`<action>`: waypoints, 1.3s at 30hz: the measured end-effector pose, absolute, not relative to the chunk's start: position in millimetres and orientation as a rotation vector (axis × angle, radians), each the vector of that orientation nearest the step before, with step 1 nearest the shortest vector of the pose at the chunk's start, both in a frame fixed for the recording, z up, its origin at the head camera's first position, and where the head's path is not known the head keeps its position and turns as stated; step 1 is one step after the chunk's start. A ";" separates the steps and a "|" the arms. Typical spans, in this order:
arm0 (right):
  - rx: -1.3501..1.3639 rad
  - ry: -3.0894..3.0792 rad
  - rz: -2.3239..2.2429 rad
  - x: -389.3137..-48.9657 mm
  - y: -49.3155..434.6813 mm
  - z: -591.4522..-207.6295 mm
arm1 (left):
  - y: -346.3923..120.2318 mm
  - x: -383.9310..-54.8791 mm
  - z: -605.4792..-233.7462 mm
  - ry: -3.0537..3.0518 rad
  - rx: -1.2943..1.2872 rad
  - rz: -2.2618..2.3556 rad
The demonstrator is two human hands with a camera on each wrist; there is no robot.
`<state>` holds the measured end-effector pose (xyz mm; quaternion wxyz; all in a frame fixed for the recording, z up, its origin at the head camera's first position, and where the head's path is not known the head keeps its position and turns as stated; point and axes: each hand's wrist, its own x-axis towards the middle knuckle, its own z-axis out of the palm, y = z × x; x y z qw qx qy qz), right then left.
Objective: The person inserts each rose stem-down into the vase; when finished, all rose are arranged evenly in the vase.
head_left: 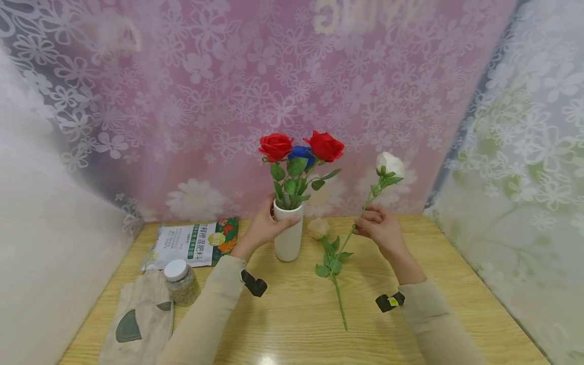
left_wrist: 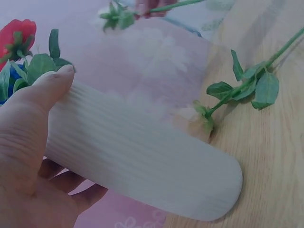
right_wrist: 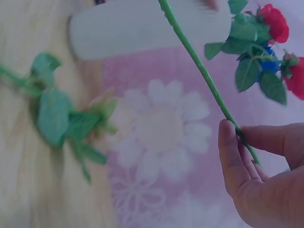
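My left hand (head_left: 263,229) grips the white ribbed vase (head_left: 288,242) near its rim, thumb across the front. The vase stands upright on the table. Out of it rise two red roses (head_left: 325,146) and a blue rose (head_left: 301,153) partly hidden between them. To the right, my right hand (head_left: 382,232) pinches the green stem (right_wrist: 202,71) of a white rose (head_left: 390,164), held above the table with its bloom up. A pale peach rose (head_left: 318,228) lies on the table between vase and right hand, its leafy stem pointing toward me.
On the left of the wooden table (head_left: 292,309) lie a printed white-and-green bag (head_left: 189,244) and a pair of beige gloves (head_left: 143,314). A white-lidded jar (head_left: 182,284) of granules stands beside them. A pink floral curtain (head_left: 219,101) hangs behind.
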<state>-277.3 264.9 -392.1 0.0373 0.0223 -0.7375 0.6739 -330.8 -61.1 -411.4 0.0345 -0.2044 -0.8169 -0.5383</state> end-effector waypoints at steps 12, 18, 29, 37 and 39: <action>0.041 -1.866 2.177 -283.7 239.3 -360.0 | -59.9 -328.3 -412.8 -2.509 -0.611 -1.665; 0.024 -1.692 2.217 -288.4 231.5 -345.9 | -59.6 -328.0 -413.6 -2.499 -0.626 -1.686; -0.051 -1.478 2.235 -301.6 212.8 -330.7 | -59.7 -328.3 -414.4 -2.494 -0.640 -1.692; -0.007 -1.429 2.195 -310.1 196.1 -323.9 | -60.0 -328.4 -414.3 -2.484 -0.637 -1.688; 0.028 -1.424 2.185 -311.9 191.3 -323.9 | -60.2 -329.0 -414.7 -2.480 -0.642 -1.686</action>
